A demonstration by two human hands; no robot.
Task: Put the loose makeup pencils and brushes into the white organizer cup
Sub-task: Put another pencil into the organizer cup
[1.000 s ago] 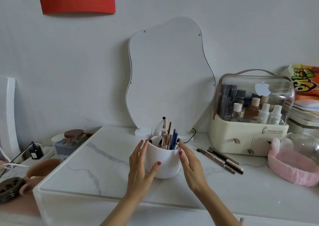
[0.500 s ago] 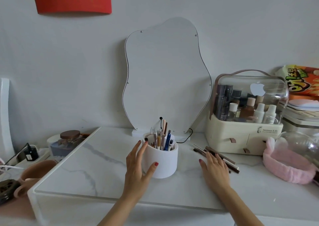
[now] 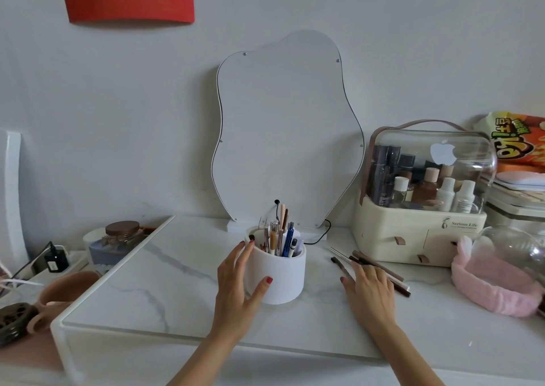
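Note:
The white organizer cup (image 3: 280, 279) stands upright mid-table with several pencils and brushes (image 3: 278, 238) sticking out of it. My left hand (image 3: 237, 291) rests against the cup's left side, thumb on its front wall, fingers spread along the rim. To the right lie several loose makeup pencils and brushes (image 3: 380, 269) in a slanted bundle on the marble top. My right hand (image 3: 370, 289) lies flat, palm down, with its fingertips on the near ends of those loose pencils; nothing is gripped in it.
A wavy mirror (image 3: 287, 132) leans on the wall behind the cup. A cream cosmetics case (image 3: 413, 235) with a clear lid stands right of the pencils, a pink headband (image 3: 495, 285) beyond it. Left of the table's edge are a jar (image 3: 122, 235), a charger (image 3: 54, 260) and a pink mug (image 3: 66, 289).
My right hand left the cup's right side and moved right onto the loose pencils. My left hand stays on the cup.

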